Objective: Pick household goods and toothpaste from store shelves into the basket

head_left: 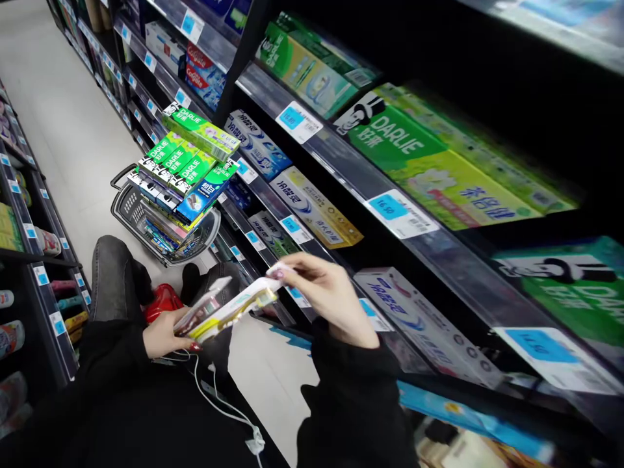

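My left hand [164, 335] is closed around the lower ends of packaged toothbrushes, low over my lap. One toothbrush pack [236, 311] shows a yellow brush with a pale head behind clear plastic. Beside it a second, reddish pack [203, 303] leans at a slightly different angle. My right hand [331, 292] pinches the white top end of the yellow brush's pack between thumb and fingers. Ahead of my knees, a grey shopping basket [118, 209] on the floor is piled high with green Darlie toothpaste boxes [181, 162]. Thinner packages lie underneath them.
Close on my right rise black shelves with toothpaste boxes, among them a large Darlie box [424, 162] and a white box [419, 325]. Price tags [402, 213] line the shelf edges. Another shelf [43, 273] stands left. Pale aisle floor [53, 84] stretches ahead. Something red [163, 302] sits between my legs.
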`<action>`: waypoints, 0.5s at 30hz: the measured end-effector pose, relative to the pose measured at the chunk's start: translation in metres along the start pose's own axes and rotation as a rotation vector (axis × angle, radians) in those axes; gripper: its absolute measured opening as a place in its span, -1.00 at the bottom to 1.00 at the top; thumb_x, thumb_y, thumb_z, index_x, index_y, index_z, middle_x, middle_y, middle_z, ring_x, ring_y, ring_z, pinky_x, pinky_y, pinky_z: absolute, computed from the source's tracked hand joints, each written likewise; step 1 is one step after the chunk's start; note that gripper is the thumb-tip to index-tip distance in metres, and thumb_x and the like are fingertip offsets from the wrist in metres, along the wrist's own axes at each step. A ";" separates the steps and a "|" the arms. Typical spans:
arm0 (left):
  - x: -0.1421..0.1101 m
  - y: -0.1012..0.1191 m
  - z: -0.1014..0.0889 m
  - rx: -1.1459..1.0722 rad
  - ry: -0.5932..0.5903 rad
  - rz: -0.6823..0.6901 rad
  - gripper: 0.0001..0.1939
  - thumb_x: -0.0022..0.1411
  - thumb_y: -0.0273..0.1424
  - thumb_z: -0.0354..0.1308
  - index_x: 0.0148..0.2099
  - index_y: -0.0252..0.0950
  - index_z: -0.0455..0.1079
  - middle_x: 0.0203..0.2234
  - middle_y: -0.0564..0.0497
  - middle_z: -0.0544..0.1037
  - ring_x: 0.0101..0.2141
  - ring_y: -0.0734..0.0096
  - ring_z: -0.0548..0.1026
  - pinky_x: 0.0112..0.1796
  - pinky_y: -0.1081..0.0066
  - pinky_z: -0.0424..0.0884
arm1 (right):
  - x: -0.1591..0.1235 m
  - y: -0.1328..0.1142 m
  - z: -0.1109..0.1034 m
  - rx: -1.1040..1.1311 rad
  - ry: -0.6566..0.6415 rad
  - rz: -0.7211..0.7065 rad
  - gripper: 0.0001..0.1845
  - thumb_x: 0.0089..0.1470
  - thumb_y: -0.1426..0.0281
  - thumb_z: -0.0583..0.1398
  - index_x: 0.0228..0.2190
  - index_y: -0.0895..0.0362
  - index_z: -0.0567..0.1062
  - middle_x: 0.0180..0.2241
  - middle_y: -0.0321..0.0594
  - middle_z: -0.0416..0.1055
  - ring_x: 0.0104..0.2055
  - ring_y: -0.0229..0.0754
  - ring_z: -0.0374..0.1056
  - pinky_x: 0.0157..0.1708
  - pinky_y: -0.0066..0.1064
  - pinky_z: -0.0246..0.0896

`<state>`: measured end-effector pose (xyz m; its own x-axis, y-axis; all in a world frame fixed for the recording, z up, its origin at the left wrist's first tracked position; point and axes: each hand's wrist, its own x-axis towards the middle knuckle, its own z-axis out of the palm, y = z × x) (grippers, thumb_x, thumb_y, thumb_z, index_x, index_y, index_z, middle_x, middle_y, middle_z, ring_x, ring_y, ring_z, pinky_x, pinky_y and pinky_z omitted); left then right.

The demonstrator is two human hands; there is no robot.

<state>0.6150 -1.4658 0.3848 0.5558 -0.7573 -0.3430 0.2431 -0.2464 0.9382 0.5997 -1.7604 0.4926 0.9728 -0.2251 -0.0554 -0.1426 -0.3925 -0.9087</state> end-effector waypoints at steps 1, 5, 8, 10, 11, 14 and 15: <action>0.002 -0.004 -0.003 -0.087 0.091 0.002 -0.48 -0.04 -0.34 0.34 0.01 -0.33 0.39 -0.18 -0.09 0.57 -0.17 0.18 0.52 -0.10 0.28 0.41 | 0.006 0.004 -0.004 -0.014 0.041 -0.017 -0.67 -0.06 0.08 0.27 -0.45 0.11 0.51 -0.50 -0.22 0.46 -0.52 -0.22 0.36 -0.51 -0.38 0.26; 0.001 -0.016 -0.035 -0.286 0.525 0.000 -0.47 -0.01 -0.33 0.33 0.03 -0.33 0.34 -0.14 -0.16 0.56 -0.14 0.15 0.54 0.01 0.13 0.37 | 0.037 0.034 0.001 -0.137 0.072 -0.082 -0.72 0.01 0.13 0.23 -0.41 0.09 0.51 -0.48 -0.21 0.48 -0.47 -0.18 0.39 -0.39 -0.31 0.30; -0.007 -0.019 -0.067 -0.296 0.683 -0.013 -0.41 -0.05 -0.32 0.36 0.04 -0.36 0.33 -0.14 -0.18 0.56 -0.18 0.13 0.56 0.00 0.08 0.39 | 0.066 0.064 0.030 -0.248 -0.031 -0.178 -0.78 0.08 0.21 0.18 -0.41 0.09 0.51 -0.39 -0.17 0.51 -0.33 -0.12 0.41 -0.26 -0.28 0.27; -0.014 -0.020 -0.084 -0.294 0.740 -0.012 -0.38 -0.06 -0.32 0.37 0.05 -0.38 0.32 -0.14 -0.18 0.56 -0.18 0.15 0.56 0.00 0.09 0.39 | 0.086 0.086 0.055 -0.275 -0.160 -0.237 -0.80 0.10 0.28 0.14 -0.44 0.10 0.50 -0.38 -0.15 0.50 -0.30 -0.10 0.40 -0.24 -0.29 0.23; -0.017 -0.019 -0.090 -0.286 0.767 -0.011 -0.38 -0.06 -0.32 0.37 0.05 -0.38 0.31 -0.14 -0.18 0.56 -0.18 0.16 0.56 0.01 0.09 0.38 | 0.095 0.097 0.068 -0.284 -0.227 -0.255 -0.81 0.11 0.31 0.13 -0.45 0.10 0.49 -0.39 -0.14 0.48 -0.31 -0.10 0.39 -0.24 -0.30 0.21; -0.024 -0.020 -0.098 -0.263 0.832 -0.027 -0.38 -0.05 -0.30 0.38 0.05 -0.39 0.31 -0.15 -0.17 0.56 -0.19 0.17 0.56 0.02 0.10 0.38 | 0.117 0.128 0.102 -0.337 -0.365 -0.241 -0.80 0.11 0.44 0.09 -0.49 0.12 0.47 -0.43 -0.13 0.44 -0.36 -0.14 0.34 -0.27 -0.35 0.17; -0.025 -0.020 -0.099 -0.262 0.849 -0.038 -0.38 -0.05 -0.29 0.38 0.04 -0.39 0.32 -0.15 -0.18 0.56 -0.20 0.17 0.56 0.01 0.10 0.38 | 0.123 0.137 0.111 -0.353 -0.380 -0.217 -0.80 0.09 0.49 0.08 -0.50 0.13 0.46 -0.44 -0.14 0.44 -0.36 -0.16 0.33 -0.26 -0.36 0.17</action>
<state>0.6744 -1.3819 0.3696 0.9203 -0.0223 -0.3905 0.3896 -0.0369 0.9203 0.7205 -1.7428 0.3147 0.9747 0.2056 -0.0875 0.0790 -0.6835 -0.7256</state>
